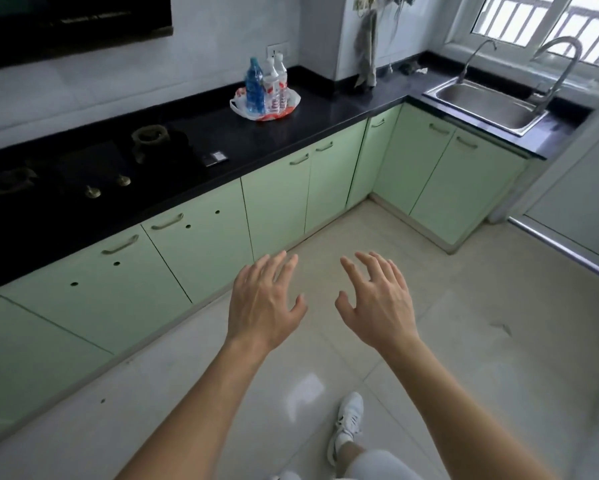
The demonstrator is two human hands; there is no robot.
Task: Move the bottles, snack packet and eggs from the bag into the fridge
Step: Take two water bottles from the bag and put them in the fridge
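Bottles [269,85] stand upright in the crumpled plastic bag [294,99] in the upper middle of the frame, well apart from both hands. At the lower centre the left hand [263,303] and the right hand [377,303] hang side by side above the pale floor [464,341], palms down, fingers spread and loose, holding nothing. Farther out, green cabinets [274,206] run under the black counter [329,110] that carries the bag, with a stove [83,168] at the left and a steel sink [481,105] at the upper right.
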